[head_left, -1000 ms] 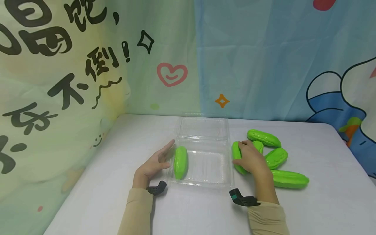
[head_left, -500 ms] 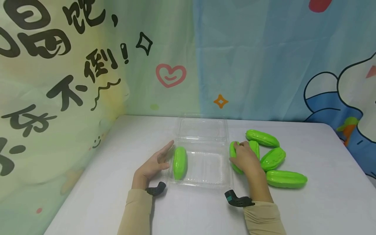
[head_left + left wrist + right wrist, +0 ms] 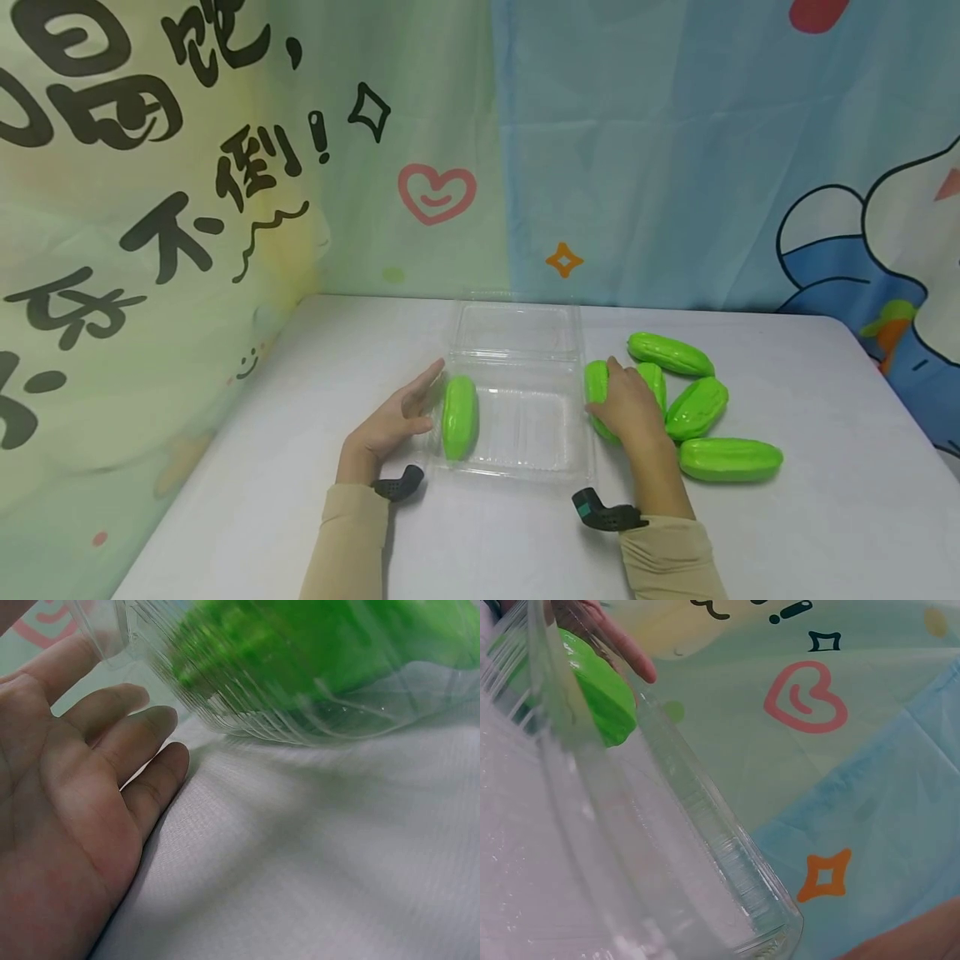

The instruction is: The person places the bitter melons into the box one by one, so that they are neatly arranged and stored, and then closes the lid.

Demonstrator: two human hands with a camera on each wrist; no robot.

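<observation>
A clear plastic clamshell box (image 3: pixel 517 454) lies open on the white table, lid folded back. One green toy gourd (image 3: pixel 460 417) lies inside along its left wall; through the clear wall it shows as a green blur (image 3: pixel 315 652) and as a green end (image 3: pixel 600 690). My left hand (image 3: pixel 397 417) rests open against the box's left side, fingers (image 3: pixel 127 735) straight beside the wall. My right hand (image 3: pixel 628 408) lies over a second gourd (image 3: pixel 597 385) just right of the box, thumb and fingers curled round it. That hand itself is out of sight in the right wrist view.
Several more green gourds (image 3: pixel 670 353) (image 3: pixel 697 407) (image 3: pixel 730 459) lie clustered right of my right hand, one (image 3: pixel 654 377) half hidden behind it. Printed curtains (image 3: pixel 375 167) close off the back and left. The table's right edge (image 3: pixel 900 392) runs near the gourds.
My right hand and the gourd under it have shifted slightly left, closer to the box's right wall. The left hand and the gourd in the box have stayed put.
</observation>
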